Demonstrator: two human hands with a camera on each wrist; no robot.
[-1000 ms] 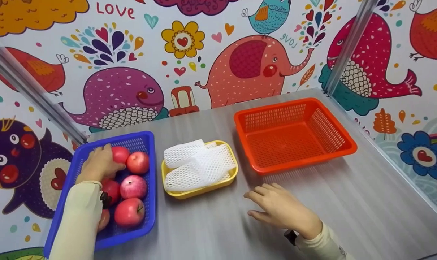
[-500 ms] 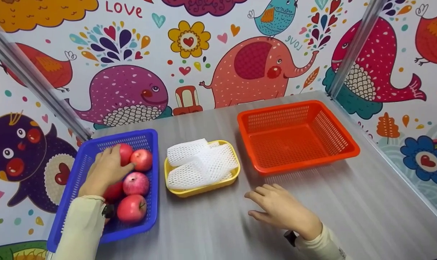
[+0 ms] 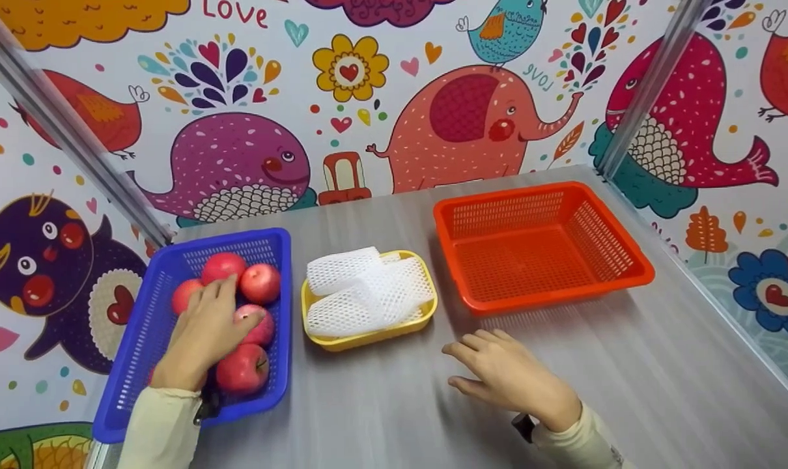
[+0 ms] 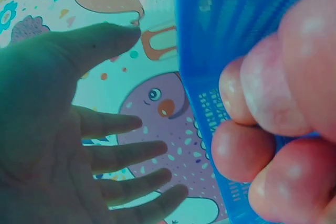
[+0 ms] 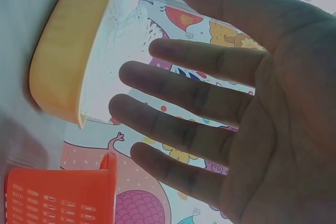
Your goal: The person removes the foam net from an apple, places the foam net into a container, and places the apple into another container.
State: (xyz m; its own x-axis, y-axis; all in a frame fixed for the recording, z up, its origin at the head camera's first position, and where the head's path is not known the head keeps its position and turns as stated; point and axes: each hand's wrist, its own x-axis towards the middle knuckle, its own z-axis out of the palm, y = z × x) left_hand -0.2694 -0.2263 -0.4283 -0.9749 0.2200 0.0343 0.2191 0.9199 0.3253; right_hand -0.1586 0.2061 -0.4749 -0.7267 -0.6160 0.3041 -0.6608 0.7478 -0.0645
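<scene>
In the head view my left hand [image 3: 205, 332] hovers over the blue basket [image 3: 285, 339], its fingers spread and nothing held. Several red apples lie in that basket, among them one at the back [image 3: 223, 266] and a near one with a stem [image 3: 242, 369]. Parts of other apples are hidden under the hand. The left wrist view shows a gap between my palm [image 4: 52, 124] and the apples [image 4: 243, 150]. My right hand [image 3: 514, 381] is held above the grey table with relaxed, parted fingers and holds nothing, in front of the red basket [image 3: 524, 260].
Between the two larger baskets stands a small yellow basket [image 3: 368, 341] with white foam fruit nets [image 3: 368, 293] heaped in it. Patterned wall panels [image 3: 459, 143] with metal corner posts [image 3: 648, 98] border the table at the back and sides.
My left hand has drawn back from the far left apples toward the near part of the blue basket, uncovering apples there. My right hand stays still. The head view has shifted slightly.
</scene>
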